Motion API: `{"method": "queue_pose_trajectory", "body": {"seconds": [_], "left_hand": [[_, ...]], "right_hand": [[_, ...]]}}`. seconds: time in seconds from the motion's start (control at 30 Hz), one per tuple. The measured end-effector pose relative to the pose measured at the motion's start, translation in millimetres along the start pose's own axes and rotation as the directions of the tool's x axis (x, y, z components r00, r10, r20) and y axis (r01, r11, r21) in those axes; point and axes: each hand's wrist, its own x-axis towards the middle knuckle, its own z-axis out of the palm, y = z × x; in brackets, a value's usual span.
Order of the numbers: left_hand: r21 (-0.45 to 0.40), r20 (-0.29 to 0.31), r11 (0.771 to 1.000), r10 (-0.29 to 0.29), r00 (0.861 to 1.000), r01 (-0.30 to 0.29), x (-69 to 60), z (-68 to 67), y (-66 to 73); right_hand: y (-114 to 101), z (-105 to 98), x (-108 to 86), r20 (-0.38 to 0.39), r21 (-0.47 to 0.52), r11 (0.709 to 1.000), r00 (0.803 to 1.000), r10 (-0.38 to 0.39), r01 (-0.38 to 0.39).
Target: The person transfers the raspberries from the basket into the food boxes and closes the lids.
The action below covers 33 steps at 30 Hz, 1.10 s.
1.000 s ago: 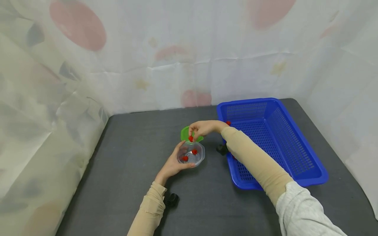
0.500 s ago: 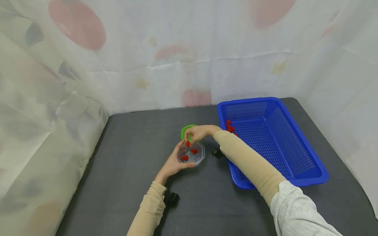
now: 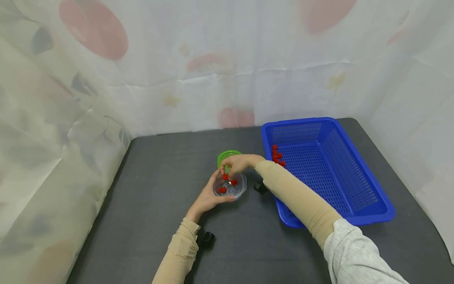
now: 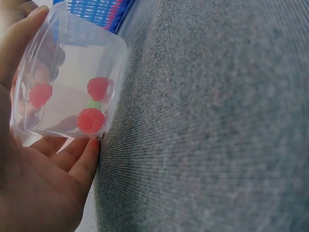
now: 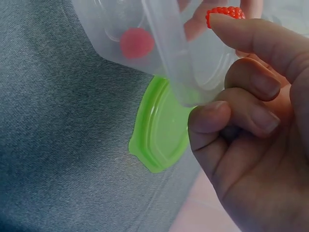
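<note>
Head view: diffuse, fairly bright light; soft shadow on grey tabletop, right of left sleeve. Left wrist view: hazy, low contrast, near tabletop blurred. Right wrist view: pale glints on clear container; raspberry behind its wall soft-edged.

The container was of smooth, translucent plastic, the lid of flexible-looking, glossy plastic and the basket of perforated plastic, while the berries had a rough, beaded surface and the table a matt, finely ribbed cloth-like finish.
</note>
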Motion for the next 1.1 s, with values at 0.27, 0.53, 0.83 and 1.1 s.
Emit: {"method": "queue_pose_trajectory", "body": {"seconds": [0.27,0.53,0.83,1.1], "left_hand": [[-0.015,0.025,0.999,0.042,0.999,-0.042,-5.3,-1.4,14.9],[0.004,0.035,1.000,0.018,0.999,-0.018,-11.3,-1.7,27.9],[-0.017,-0.014,0.999,0.035,0.999,-0.036,0.6,2.6,-2.1],[-0.012,-0.030,0.999,0.043,0.999,-0.044,-0.1,4.4,-4.1]], "right_hand": [[3.9,3.4,2.5,-0.054,-0.017,1.000,0.998,-0.012,0.012],[4.7,5.9,2.4,-0.073,-0.024,1.000,0.997,-0.007,0.005],[3.7,7.9,1.2,-0.082,-0.016,1.000,0.997,0.005,-0.006],[5.3,8.9,0.7,-0.086,-0.013,1.000,0.996,0.003,-0.004]]}}
